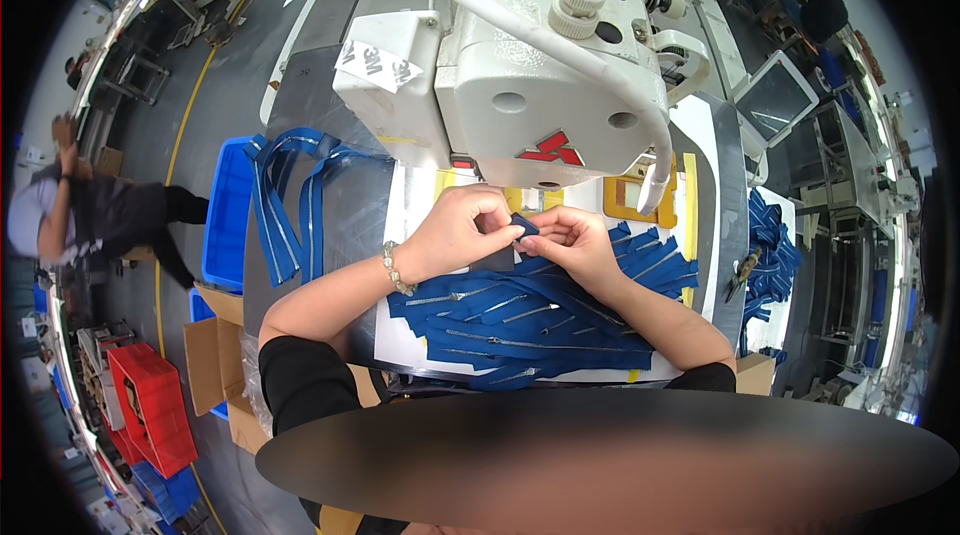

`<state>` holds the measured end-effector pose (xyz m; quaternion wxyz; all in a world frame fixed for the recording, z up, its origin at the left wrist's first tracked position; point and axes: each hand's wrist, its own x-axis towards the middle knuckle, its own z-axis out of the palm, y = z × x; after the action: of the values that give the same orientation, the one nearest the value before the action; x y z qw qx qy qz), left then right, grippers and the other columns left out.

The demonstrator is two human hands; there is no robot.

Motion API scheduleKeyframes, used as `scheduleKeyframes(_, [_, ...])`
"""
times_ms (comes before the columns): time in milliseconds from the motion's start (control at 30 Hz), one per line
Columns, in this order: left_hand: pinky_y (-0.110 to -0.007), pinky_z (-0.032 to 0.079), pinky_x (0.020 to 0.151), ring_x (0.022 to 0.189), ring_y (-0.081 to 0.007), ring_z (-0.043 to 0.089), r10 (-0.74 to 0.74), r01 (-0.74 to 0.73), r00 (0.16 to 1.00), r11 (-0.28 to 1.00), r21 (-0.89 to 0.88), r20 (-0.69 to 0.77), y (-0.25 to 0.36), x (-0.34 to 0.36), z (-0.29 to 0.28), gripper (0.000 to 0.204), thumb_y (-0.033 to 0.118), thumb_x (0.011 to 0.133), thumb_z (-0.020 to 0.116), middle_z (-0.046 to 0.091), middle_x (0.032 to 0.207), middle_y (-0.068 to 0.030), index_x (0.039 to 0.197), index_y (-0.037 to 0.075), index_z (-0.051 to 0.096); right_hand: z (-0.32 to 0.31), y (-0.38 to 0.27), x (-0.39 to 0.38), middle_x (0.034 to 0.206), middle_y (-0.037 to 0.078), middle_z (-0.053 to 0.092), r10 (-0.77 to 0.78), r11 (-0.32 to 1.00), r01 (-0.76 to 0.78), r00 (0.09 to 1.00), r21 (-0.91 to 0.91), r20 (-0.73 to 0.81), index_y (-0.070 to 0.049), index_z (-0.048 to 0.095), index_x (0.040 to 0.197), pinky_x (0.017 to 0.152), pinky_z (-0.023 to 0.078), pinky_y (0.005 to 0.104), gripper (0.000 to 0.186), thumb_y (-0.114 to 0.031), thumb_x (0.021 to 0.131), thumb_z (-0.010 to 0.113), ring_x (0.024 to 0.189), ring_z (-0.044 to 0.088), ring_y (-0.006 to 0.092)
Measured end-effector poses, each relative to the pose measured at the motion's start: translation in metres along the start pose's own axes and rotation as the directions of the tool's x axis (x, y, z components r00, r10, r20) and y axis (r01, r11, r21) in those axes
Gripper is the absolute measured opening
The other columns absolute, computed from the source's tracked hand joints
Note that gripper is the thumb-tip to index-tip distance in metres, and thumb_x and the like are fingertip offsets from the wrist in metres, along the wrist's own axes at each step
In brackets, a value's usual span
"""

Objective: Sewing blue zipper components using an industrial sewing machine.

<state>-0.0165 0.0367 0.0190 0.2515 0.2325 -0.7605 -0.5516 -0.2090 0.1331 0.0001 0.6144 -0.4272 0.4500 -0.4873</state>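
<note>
We are holding a small dark blue piece (523,226) between our two hands, just in front of the machine (545,85) and above the near edge of its work area; our left hand (472,227) is pinching it narrowly between thumb and fingers, and our right hand (578,241) is meeting it from the other side, its thumb and fingertips drawn close together on it; we are not managing to tell whether the piece is joined to a longer strip, as the fingers are covering part of it.

Below our hands a pile of blue zips (520,320) is lying spread over a white sheet (392,345) on the table (350,220), its strips overlapping and pointing several ways; our right forearm is passing over its right side; a beaded bracelet (395,268) is circling our left wrist. Longer zips (285,205) are looping over the table's left side, beside a blue bin (224,220); a yellow frame (638,197) is lying beyond our right hand; farther right, more zips (770,260) are sitting heaped near a pair of snips (741,275); at far left, a co-worker (110,215) is standing apart from us.
</note>
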Motion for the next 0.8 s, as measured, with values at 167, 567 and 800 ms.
scheduleKeyframes(167, [-0.026, 0.041, 0.051, 0.055, -0.0115, 0.053, 0.041, -0.041, 0.999, 0.995, 0.087, 0.004, 0.0030, 0.0009, -0.0003, 0.022, 0.012, 0.081, 0.071, 0.055, 0.065, -0.0042, 0.066, 0.002, 0.058, 0.0019, 0.0006, 0.0003, 0.096, 0.013, 0.069, -0.022, 1.000, 0.022, 0.999, 0.009, -0.023, 0.009, 0.061, 0.105, 0.080, 0.056, 0.0242, 0.022, 0.001, 0.086, 0.067, 0.087, 0.068, 0.0149])
scheduleKeyframes(567, [-0.026, 0.042, 0.052, 0.057, -0.0127, 0.054, 0.069, -0.071, 0.998, 0.983, 0.171, 0.015, 0.0046, -0.0003, -0.0001, 0.019, 0.010, 0.080, 0.072, 0.056, 0.067, -0.0047, 0.067, 0.002, 0.059, 0.0020, 0.0037, 0.0002, 0.092, 0.012, 0.070, -0.031, 0.999, 0.030, 0.999, -0.018, -0.031, 0.008, 0.062, 0.100, 0.078, 0.056, 0.0236, 0.016, 0.000, 0.087, 0.067, 0.084, 0.068, 0.0137])
scheduleKeyframes(800, [-0.025, 0.044, 0.052, 0.059, -0.0127, 0.057, 0.124, -0.128, 0.992, 0.944, 0.303, 0.032, 0.0042, -0.0038, -0.0027, 0.020, 0.011, 0.080, 0.075, 0.059, 0.068, -0.0056, 0.076, 0.003, 0.057, -0.0021, 0.0028, 0.0000, 0.092, 0.012, 0.070, -0.050, 0.999, 0.050, 0.999, -0.009, 0.018, 0.007, 0.062, 0.099, 0.077, 0.056, 0.0237, 0.013, -0.001, 0.088, 0.065, 0.085, 0.069, 0.0139])
